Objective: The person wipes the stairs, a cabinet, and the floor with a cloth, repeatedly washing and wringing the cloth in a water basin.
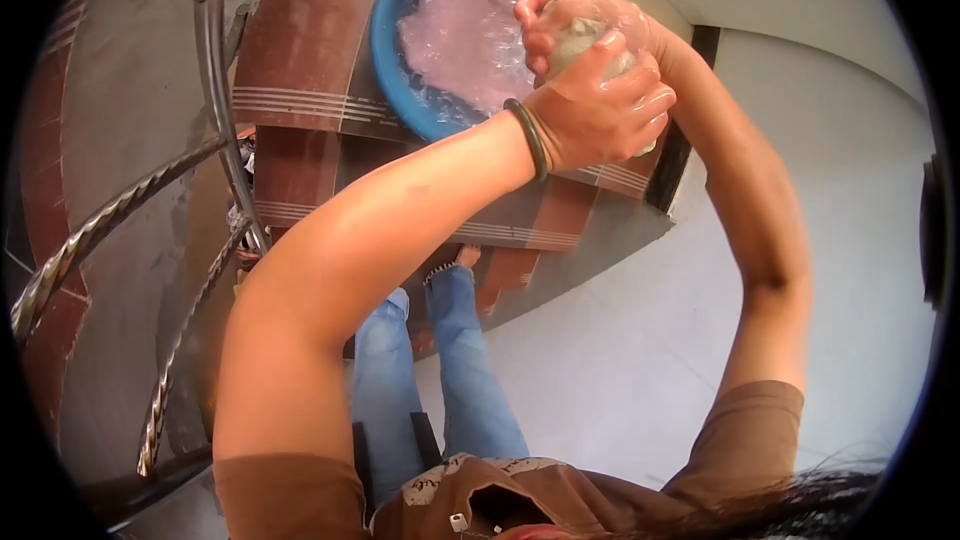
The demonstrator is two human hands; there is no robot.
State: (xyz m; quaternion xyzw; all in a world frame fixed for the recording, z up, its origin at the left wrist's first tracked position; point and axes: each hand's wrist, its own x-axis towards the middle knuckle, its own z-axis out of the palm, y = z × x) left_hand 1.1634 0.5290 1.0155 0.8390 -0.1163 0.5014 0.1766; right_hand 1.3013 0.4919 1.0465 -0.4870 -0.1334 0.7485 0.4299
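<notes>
Stairs [300, 50] take up much of my feed, faced in reddish-brown tile with thin pale stripes along the edges. To the right of them I see a smooth pale wall [840, 180], and on the left a metal railing [217, 70] with twisted bars. At the bottom of the view are the wearer's blue jeans [465, 370] and brown short-sleeved top [290, 490], with a bare foot [467, 256] on a step past the jeans' hem.

Beyond the foot, at the top of the view, a round blue basin [384, 50] rests on a tiled step. It holds water, and a pink cloth [465, 35] lies spread in it, wet and glossy.

Both arms reach up to the basin's right side, where I have the two hands close together. The left hand [605, 110] is nearer to me, its wet fingers curled around a bunched pale grey-green cloth [583, 38]; the right hand [628, 18] grips the same cloth just beyond — fingers bent over it from the far side. The bundle is squeezed between them, above the basin's right edge as I look down, with a bit of it showing under the left hand.

Smallest of all, a dark green bangle [527, 138] circles the left wrist.
</notes>
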